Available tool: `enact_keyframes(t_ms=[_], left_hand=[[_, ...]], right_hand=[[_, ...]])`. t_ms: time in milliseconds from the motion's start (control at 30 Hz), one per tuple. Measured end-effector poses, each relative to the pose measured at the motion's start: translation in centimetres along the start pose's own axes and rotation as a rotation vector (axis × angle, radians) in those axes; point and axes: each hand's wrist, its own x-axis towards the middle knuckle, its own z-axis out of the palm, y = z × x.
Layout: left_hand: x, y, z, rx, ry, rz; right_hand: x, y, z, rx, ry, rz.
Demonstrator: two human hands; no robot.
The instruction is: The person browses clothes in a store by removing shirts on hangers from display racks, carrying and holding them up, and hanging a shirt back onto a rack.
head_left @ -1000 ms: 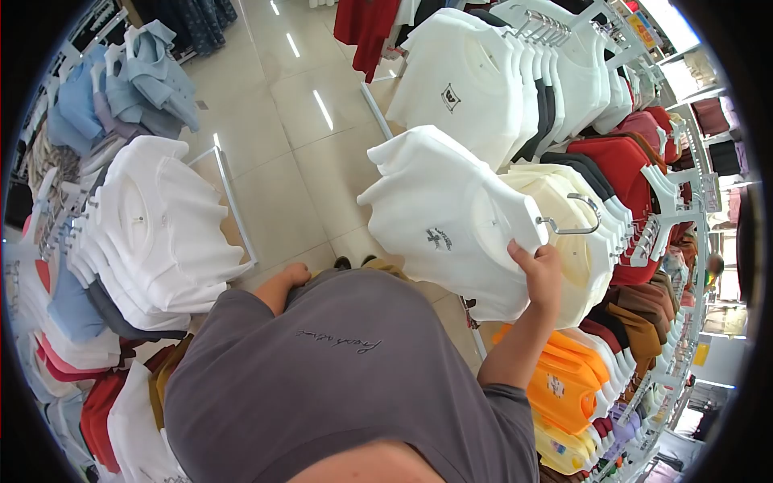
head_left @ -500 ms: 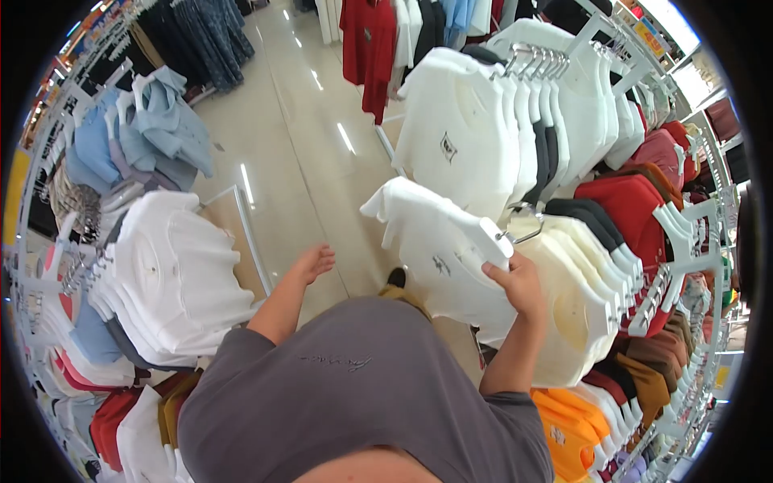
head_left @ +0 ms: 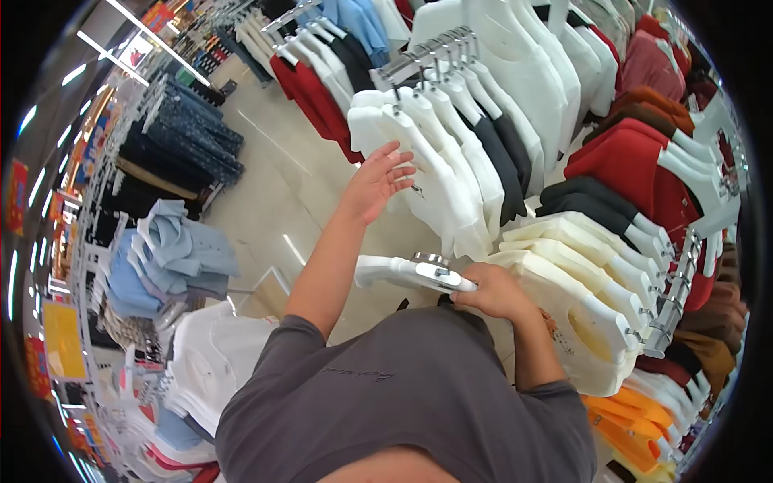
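Note:
My right hand (head_left: 493, 291) is closed on one end of a white hanger (head_left: 411, 272), held low in front of my body and seen nearly edge-on; how much of its shirt hangs below is hidden. My left hand (head_left: 378, 183) is raised with its fingers apart, beside the front white shirt (head_left: 419, 173) on a metal rail (head_left: 423, 58). Whether its fingertips touch that shirt I cannot tell. Behind the front shirt hang several more white shirts and dark ones (head_left: 489, 153). Cream shirts (head_left: 564, 282) hang just right of my right hand.
Red shirts (head_left: 628, 165) and orange shirts (head_left: 632, 423) hang at the right. Light blue shirts (head_left: 181, 249), white tops (head_left: 221, 350) and jeans (head_left: 185, 133) are on racks at the left. A metal rail end (head_left: 656, 342) juts out beside the cream shirts.
My left hand has risen and reached forward to the white shirts. My right hand has brought the hanger lower and turned it edge-on. The view has swung, showing more of the store ahead.

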Motion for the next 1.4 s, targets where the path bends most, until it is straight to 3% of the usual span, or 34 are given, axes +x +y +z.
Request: enact_keyframes(t_ms=[233,467,700,800,867,1100,1400], left_hand=[[4.8,-1.5,1.8,-0.044,-0.017,-0.085],[2.5,-0.1,1.6,-0.070,0.115,0.256],[-2.5,1.1,-8.9,-0.156,0.266,0.356],[-5.1,1.8,-13.6,-0.181,0.378,0.371],[-6.6,2.6,-16.4,-0.182,0.595,0.414],[-11.5,5.5,-25.8,-0.137,0.772,0.539],[-15.7,3.4,-34.1,-0.084,0.922,0.456]], right_hand=[[-0.2,1.7,-0.5,0.021,-0.037,-0.051],[-0.3,1.5,-1.0,0.137,-0.032,-0.092],[1.4,0.6,-0.3,0.100,-0.068,-0.108],[2.5,-0.3,-0.1,0.080,-0.066,-0.091],[3.5,-1.2,0.1,0.059,-0.073,-0.073],[8.6,-6.3,-0.5,0.034,0.016,0.044],[13.8,-10.0,-4.5,0.116,0.342,0.060]])
